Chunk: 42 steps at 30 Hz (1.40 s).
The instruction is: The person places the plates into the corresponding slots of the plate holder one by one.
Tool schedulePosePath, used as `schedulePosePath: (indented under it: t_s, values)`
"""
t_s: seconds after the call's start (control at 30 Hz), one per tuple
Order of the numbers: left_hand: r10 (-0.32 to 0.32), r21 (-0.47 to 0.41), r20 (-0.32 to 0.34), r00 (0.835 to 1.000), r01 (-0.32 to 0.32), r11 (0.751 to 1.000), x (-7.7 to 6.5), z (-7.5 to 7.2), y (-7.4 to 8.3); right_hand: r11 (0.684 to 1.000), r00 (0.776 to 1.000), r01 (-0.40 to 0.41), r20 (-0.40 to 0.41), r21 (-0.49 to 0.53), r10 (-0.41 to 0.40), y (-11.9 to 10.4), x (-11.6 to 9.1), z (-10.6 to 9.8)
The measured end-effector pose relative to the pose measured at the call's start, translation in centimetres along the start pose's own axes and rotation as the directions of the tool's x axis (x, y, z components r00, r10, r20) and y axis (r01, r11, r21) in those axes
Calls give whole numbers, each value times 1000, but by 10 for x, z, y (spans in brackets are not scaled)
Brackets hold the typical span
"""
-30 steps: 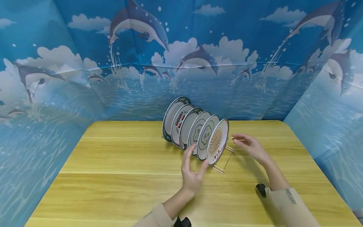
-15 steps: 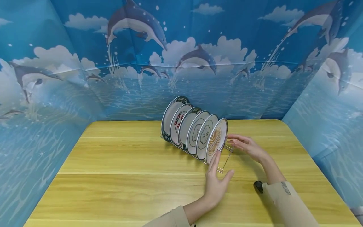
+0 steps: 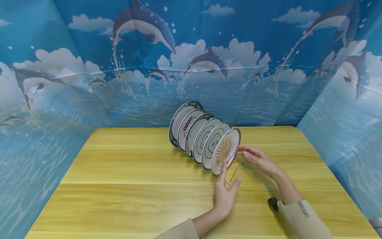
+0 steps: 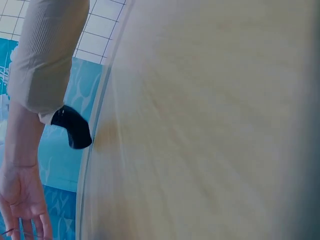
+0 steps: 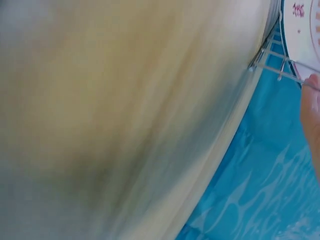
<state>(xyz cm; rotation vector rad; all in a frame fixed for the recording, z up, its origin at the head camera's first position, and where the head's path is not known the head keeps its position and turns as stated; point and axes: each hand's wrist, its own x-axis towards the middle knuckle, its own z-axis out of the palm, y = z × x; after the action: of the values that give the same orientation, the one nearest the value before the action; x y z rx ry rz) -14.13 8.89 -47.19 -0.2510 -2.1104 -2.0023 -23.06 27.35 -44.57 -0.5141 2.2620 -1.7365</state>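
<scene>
Several round plates (image 3: 225, 151) stand on edge, leaning in a row, in a thin wire dish rack (image 3: 234, 172) at the middle of the table. The nearest has an orange sunburst print. My left hand (image 3: 224, 197) is at the rack's front right corner, forefinger stretched up over the nearest plate's lower edge, thumb spread apart. My right hand (image 3: 264, 163) is at the rack's right end, its fingertips at the wire. In the right wrist view a fingertip (image 5: 312, 84) meets the wire. The left wrist view shows the right hand's fingers (image 4: 30, 227) extended, with wire crossing them.
The wooden table (image 3: 125, 199) extends around the rack. A blue dolphin-print curtain (image 3: 134, 83) stands behind the table and along its sides. A black device (image 3: 273, 204) sits at the right sleeve.
The rack has turned a little, its right end swinging toward me and left, with the plates. Earlier my left hand moved right from beside the plates to the rack's corner.
</scene>
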Motion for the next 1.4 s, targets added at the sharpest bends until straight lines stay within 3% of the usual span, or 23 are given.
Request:
schedulePosePath:
  t_s: [0.2, 0.37, 0.6, 0.8, 0.97, 1.07, 1.2, 1.4]
  values:
    - [48, -80, -29, 998, -50, 996, -1, -10, 0, 1000, 998, 16, -62, -13, -16, -5, -13, 18]
    - [41, -136, -48, 998, -47, 990, -1, -18, -1, 998, 992, 39, -122, -42, -44, -10, -20, 33]
    - [6, -137, -71, 997, -16, 990, -1, -32, -3, 995, 985, 66, -157, -73, -77, -15, -27, 51]
    - [30, -135, -64, 998, -38, 990, 3, -53, -6, 985, 979, 51, -188, -163, -81, -21, -30, 68]
    - [45, -135, -3, 999, -45, 990, 10, -77, -9, 989, 980, 43, -184, -141, -69, -25, -27, 84]
    - [50, -135, 65, 997, -41, 990, 16, -95, 1, 990, 982, 60, -168, -131, -81, -28, -25, 94]
    - [85, -114, 161, 983, -67, 991, 25, -119, 14, 976, 976, 109, -168, -190, -142, -31, -19, 107]
    - [139, -60, 242, 960, -128, 990, 37, -141, 13, 950, 964, 170, -157, -261, -215, -33, -8, 119]
